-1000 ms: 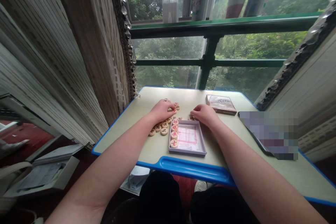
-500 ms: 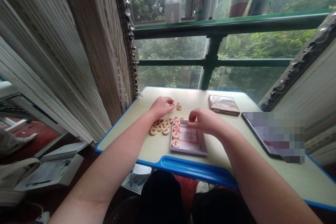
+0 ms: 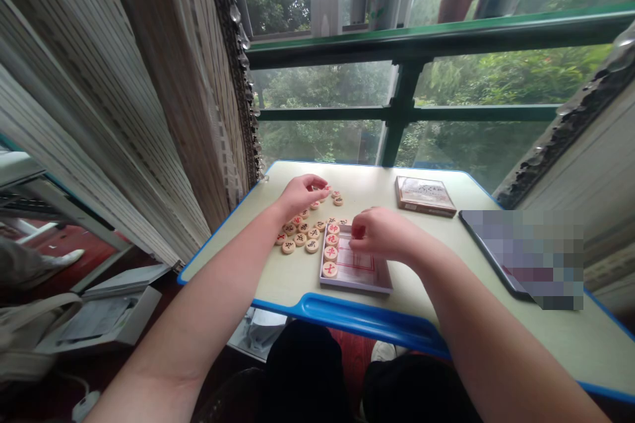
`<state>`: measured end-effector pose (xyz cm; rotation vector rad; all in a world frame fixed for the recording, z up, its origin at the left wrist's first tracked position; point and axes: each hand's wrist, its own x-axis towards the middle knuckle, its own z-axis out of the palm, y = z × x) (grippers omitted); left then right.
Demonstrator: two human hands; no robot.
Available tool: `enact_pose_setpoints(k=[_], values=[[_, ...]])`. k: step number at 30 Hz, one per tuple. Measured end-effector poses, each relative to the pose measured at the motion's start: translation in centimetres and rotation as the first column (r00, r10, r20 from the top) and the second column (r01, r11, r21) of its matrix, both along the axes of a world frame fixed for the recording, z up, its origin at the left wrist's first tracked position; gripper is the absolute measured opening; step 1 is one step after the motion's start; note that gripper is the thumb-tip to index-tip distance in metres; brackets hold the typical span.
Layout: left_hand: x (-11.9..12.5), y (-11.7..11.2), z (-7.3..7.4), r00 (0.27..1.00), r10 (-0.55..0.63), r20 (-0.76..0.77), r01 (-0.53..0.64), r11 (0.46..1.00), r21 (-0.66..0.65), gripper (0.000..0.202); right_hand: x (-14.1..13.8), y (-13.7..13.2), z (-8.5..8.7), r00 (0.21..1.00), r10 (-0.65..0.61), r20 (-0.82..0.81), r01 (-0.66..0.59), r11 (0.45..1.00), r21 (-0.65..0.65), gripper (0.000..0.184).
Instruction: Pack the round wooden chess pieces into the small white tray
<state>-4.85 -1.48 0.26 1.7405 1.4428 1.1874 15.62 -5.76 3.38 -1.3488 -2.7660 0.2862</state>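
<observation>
My left hand (image 3: 302, 193) is at the far left of the table, its thumb and fingers closed around a red-lettered Chinese chess piece (image 3: 326, 189). More round wooden pieces (image 3: 302, 228), with red or black characters, lie loose beneath and in front of it. An open shallow box (image 3: 364, 281) stands near the table's front edge. Along its left wall runs a column of red-lettered pieces (image 3: 330, 253). My right hand (image 3: 380, 231) is over the box, fingers curled and pinched together near its floor; what they hold, if anything, is hidden.
A flat lettered box (image 3: 425, 195) lies at the back right of the table. Nearer on the right is a dark tablet-like device (image 3: 496, 264), partly blurred out. A blue groove (image 3: 367, 317) edges the front. Cans and cups stand on the window ledge (image 3: 446, 30) beyond.
My left hand has moved slightly left and its fingers have closed in on a piece. My right hand has lowered a little into the box. The view has shifted slightly.
</observation>
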Motion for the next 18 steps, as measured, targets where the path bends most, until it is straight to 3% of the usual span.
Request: enact_pose_setpoints(k=[4, 7, 10, 15, 18], values=[[0.6, -0.8, 0.6, 0.998, -0.066, -0.008, 0.066, 0.998, -0.021, 0.039, 0.9, 0.5, 0.7, 0.993, -0.07, -0.092, 0.069, 0.998, -0.005, 0.015], [1.2, -1.8, 1.3, 0.976, -0.211, -0.06, 0.208, 0.977, -0.054, 0.04, 1.8, 0.2, 1.5, 0.985, -0.131, -0.115, 0.126, 0.991, -0.047, 0.017], [1.6, -2.5, 1.9, 0.931, -0.331, -0.152, 0.322, 0.943, -0.081, 0.038, 2.0, -0.6, 1.9, 0.991, -0.107, -0.074, 0.096, 0.986, -0.135, 0.013], [1.9, -2.3, 1.5, 0.929, -0.308, -0.206, 0.292, 0.951, -0.104, 0.035, 0.1, -1.9, 1.0, 1.0, 0.008, 0.01, -0.007, 0.998, -0.068, 0.012], [1.9, -1.9, 1.0, 0.937, -0.292, -0.194, 0.275, 0.955, -0.109, 0.034, -0.6, -2.2, 0.5, 0.997, -0.008, 0.07, 0.012, 0.998, -0.059, 0.016]])
